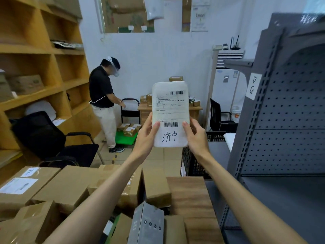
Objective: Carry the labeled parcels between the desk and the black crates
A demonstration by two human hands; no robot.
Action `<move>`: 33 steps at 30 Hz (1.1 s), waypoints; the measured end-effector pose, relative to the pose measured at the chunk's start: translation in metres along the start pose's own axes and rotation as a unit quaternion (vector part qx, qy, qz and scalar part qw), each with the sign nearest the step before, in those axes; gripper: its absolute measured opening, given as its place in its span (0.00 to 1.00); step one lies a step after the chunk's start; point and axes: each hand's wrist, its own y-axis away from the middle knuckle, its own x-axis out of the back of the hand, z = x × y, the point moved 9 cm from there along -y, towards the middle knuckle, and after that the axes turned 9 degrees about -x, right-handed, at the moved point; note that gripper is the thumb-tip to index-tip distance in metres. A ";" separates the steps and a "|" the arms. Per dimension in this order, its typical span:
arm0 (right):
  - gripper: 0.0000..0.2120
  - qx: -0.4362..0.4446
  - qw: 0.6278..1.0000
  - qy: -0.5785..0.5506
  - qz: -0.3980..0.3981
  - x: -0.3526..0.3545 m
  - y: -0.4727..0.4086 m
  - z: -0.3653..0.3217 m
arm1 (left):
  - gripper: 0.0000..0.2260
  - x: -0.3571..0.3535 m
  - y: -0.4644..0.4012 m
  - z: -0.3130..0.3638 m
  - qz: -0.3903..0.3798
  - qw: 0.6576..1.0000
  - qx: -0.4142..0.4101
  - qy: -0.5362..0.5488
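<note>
The white parcel (pixel 170 114) is held upright in the air, label facing the camera, above the desk (pixel 190 194). The left hand (pixel 146 133) and the right hand (pixel 195 136) grip its lower edges, thumbs on the front. It seems the label is being read before carrying. Next it must go to the black crate (pixel 193 164) just beyond the desk. Cardboard boxes (pixel 66 187) crowd the desk, and the grey shelf (pixel 281 111) stands close on the right.

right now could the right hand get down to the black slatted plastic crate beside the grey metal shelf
Probably not yet: the right hand and left hand both hold the white labeled parcel up, though the black slatted plastic crate sits unobstructed just below.
</note>
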 end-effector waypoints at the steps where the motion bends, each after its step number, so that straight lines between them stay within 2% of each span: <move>1: 0.09 0.011 1.000 0.002 0.002 0.001 -0.005 -0.009 | 0.24 0.001 -0.006 0.007 0.004 1.000 -0.007 -0.002; 8: 0.15 0.044 0.999 -0.020 0.001 0.001 -0.020 -0.032 | 0.23 0.002 -0.028 0.031 0.000 0.999 -0.033 -0.005; 21: 0.17 0.052 0.998 -0.019 -0.019 -0.027 -0.021 -0.033 | 0.21 0.028 -0.024 0.038 0.005 0.999 -0.036 -0.016; 26: 0.16 0.064 0.995 -0.016 -0.070 -0.095 -0.017 -0.049 | 0.23 0.093 -0.014 0.055 0.048 0.997 -0.035 -0.048; 33: 0.15 0.072 0.976 -0.053 -0.199 -0.279 0.006 -0.075 | 0.22 0.262 0.032 0.110 0.163 0.974 -0.044 -0.153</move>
